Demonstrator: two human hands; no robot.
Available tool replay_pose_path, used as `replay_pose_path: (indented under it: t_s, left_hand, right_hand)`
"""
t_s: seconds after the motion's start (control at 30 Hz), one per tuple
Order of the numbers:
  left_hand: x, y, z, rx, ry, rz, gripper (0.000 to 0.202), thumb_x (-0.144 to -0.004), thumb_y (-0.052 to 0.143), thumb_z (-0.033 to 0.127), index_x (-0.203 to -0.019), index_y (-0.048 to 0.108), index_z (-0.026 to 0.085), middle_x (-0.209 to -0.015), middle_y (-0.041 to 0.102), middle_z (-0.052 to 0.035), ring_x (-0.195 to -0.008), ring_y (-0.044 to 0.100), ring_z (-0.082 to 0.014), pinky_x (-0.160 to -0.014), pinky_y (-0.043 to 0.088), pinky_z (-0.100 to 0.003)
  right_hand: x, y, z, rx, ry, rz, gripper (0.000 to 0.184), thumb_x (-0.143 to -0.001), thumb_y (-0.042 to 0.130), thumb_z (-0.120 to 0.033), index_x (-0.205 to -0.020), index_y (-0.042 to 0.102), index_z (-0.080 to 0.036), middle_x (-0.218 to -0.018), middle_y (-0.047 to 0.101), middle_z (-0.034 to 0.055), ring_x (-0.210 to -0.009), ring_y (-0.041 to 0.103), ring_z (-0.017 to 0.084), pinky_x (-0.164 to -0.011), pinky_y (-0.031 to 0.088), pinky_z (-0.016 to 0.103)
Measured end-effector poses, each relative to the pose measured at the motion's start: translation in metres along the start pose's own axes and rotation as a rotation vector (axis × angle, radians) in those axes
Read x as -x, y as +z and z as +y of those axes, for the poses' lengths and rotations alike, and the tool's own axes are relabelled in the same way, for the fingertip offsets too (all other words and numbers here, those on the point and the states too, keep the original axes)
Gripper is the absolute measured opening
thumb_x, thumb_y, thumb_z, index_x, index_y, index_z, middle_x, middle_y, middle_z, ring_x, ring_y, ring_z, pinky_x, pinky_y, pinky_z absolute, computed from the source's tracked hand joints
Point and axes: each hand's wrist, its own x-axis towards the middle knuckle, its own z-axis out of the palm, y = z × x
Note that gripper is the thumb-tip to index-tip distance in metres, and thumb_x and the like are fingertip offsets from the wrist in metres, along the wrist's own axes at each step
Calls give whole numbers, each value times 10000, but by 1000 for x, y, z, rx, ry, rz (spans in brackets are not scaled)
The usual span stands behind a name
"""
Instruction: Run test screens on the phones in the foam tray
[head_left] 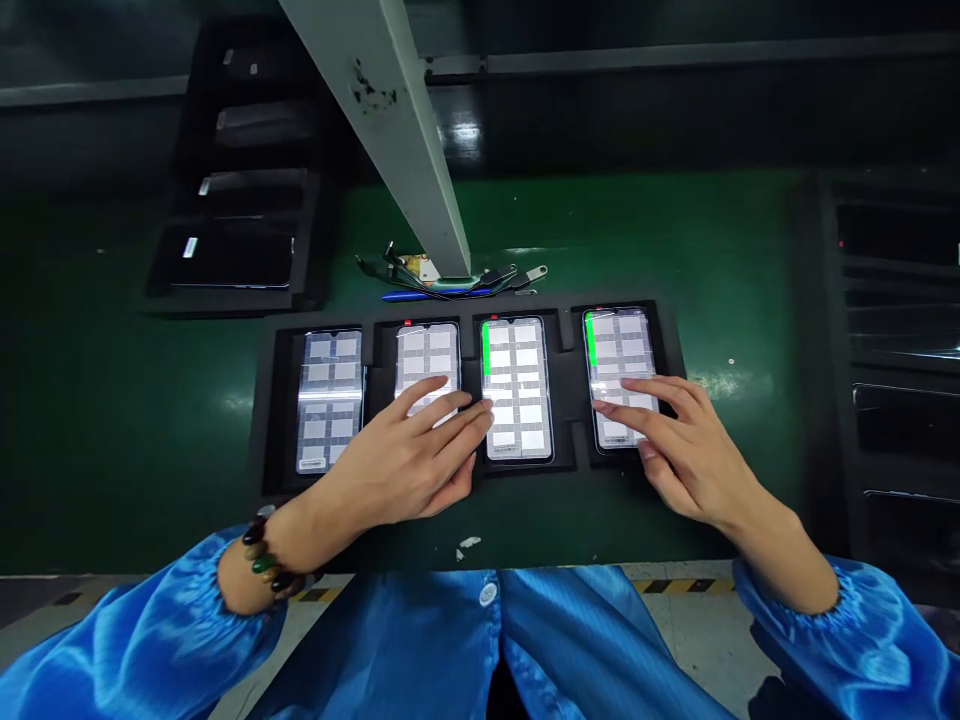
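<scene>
Several lit smartphones lie face up in a black foam tray (562, 400) before me. My left hand (424, 450) reaches over the second smartphone (427, 350) from the left, covering its lower part. Its fingers are extended, and the tips meet the left edge of the third smartphone (517, 390), which has a green bar at its upper left. My right hand (686, 445) has fingertips on the screen of the rightmost smartphone (619, 345), also with a green bar. Those fingers are spread. The leftmost smartphone (330, 390) lies untouched beside my left hand. Neither hand grasps anything.
A grey post (405, 130) rises behind the tray. At its foot lie black cables (499, 275) and a blue pen (405, 296). Dark trays with smartphones stand at the back left (240, 215) and right (900, 330). White scraps (469, 542) lie near the green table's front edge.
</scene>
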Motion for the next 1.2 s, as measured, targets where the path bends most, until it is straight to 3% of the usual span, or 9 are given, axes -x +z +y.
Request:
replay_pose_path:
  t_s: [0.13,0.3,0.53,0.8,1.2]
  left_hand:
    - [6,-2,5,10,61,25,380,-1032,591,253,-1337,778,123,-1365,837,-100,-1205,783,-291,-1157,577,-486]
    - [12,2,3,77,65,56,429,-1008,635,298,-1398,773,183,-1381,832,-92,-1216,786,-307,-1124,590,-486]
    - [5,-3,-2,103,118,45,410,-979,675,300,-1362,798,219,-1323,854,-76,-1163,797,-292,-1103,624,-465]
    - [2,-10,15,14,190,37,339,-1021,591,302,-1210,835,162,-1236,877,-80,-1133,812,-239,-1093,642,-382]
    - [5,-10,21,42,197,49,313,-1012,586,265,-1190,830,181,-1222,879,-63,-1173,794,-227,-1134,619,-363]
  right_hand:
    - [17,2,-8,-12,-37,-7,749,-951,523,-89,-1671,521,-294,-1388,827,41,-1437,665,347,-1191,489,631]
    - [30,5,-16,-32,-24,20,755,-942,511,-111,-1667,548,-318,-1379,838,34,-1403,707,346,-1169,532,642]
    - [34,6,-19,-36,-18,25,765,-940,521,-105,-1675,545,-314,-1343,853,27,-1408,708,346,-1172,539,633]
    - [36,5,-23,-26,-44,34,709,-966,521,-103,-1657,556,-259,-1331,857,34,-1430,689,345,-1165,526,613]
    - [41,7,-24,-35,-65,46,641,-977,512,-86,-1606,597,-178,-1341,849,73,-1469,643,348,-1186,508,605]
